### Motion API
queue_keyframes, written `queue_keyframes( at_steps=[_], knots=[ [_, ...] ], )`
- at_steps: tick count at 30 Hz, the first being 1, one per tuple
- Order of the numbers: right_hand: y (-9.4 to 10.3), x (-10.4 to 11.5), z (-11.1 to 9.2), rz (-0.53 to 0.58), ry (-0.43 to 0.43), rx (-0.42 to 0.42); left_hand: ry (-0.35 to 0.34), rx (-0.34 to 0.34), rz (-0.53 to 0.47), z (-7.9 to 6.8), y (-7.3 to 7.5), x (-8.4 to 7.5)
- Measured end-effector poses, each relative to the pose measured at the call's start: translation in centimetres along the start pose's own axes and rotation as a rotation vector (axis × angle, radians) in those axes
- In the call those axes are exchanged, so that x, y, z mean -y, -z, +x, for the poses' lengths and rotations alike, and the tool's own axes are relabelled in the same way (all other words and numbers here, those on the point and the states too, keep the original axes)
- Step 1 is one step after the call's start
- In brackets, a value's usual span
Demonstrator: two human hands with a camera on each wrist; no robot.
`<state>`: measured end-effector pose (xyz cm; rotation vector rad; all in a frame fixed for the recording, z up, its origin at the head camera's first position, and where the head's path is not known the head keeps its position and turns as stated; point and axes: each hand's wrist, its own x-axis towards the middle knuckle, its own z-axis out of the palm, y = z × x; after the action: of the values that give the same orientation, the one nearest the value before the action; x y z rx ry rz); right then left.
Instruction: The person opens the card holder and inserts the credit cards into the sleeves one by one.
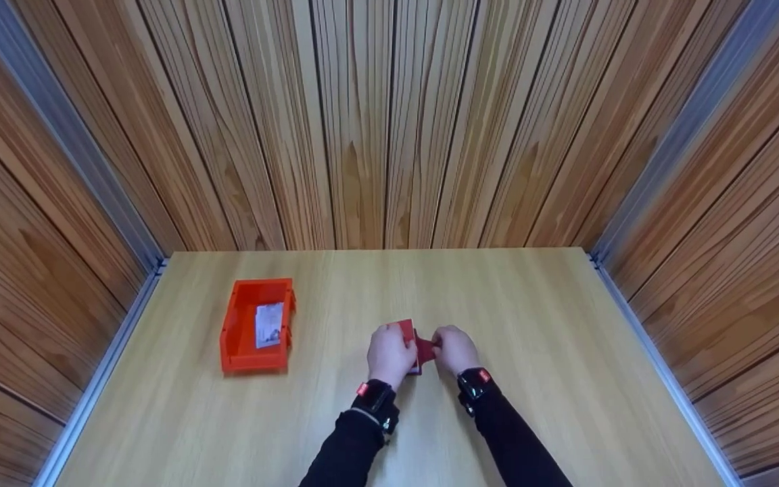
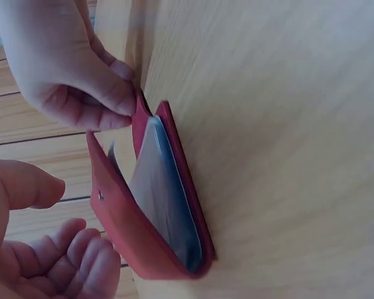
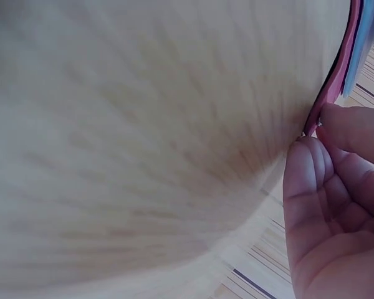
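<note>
within plank walls (image 1: 356,135), held a red card holder (image 1: 406,330) half open, low over or on the middle of the pale tabletop (image 1: 531,419), apparently to give the clear sleeves (image 2: 168,199) room. pinched a tab (image 1: 425,349) between thumb and fingers of the right hand (image 1: 456,348), likely to steady it. curved the left hand (image 1: 388,353) loosely beside the raised cover (image 2: 128,230) with thumb clear, perhaps to back it; could not tell touch from closeness. had an orange bin (image 1: 254,362) with a paper slip (image 1: 268,325) well to the left.
</note>
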<state>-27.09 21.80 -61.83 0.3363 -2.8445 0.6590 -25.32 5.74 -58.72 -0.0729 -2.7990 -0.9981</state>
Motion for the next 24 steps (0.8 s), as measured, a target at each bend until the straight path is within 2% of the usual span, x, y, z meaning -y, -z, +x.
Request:
queue_keyframes(
  at_steps=[7,11,18,24],
  knots=[
    [0.0,-0.1,0.1,0.013,-0.014,0.009,0.001,-0.008,0.049,-0.1,-0.9,-1.0],
    [-0.1,-0.1,0.1,0.020,-0.022,0.021,-0.032,-0.055,0.085,-0.3,-1.6,-1.1],
    [-0.3,-0.3,-0.1,0.014,0.028,-0.021,-0.083,-0.140,0.125,-0.3,-2.2,-1.0],
    [-0.3,-0.4,-0.2,0.019,0.030,-0.028,-0.063,-0.128,0.130,-0.2,-2.3,-0.8]
  ],
)
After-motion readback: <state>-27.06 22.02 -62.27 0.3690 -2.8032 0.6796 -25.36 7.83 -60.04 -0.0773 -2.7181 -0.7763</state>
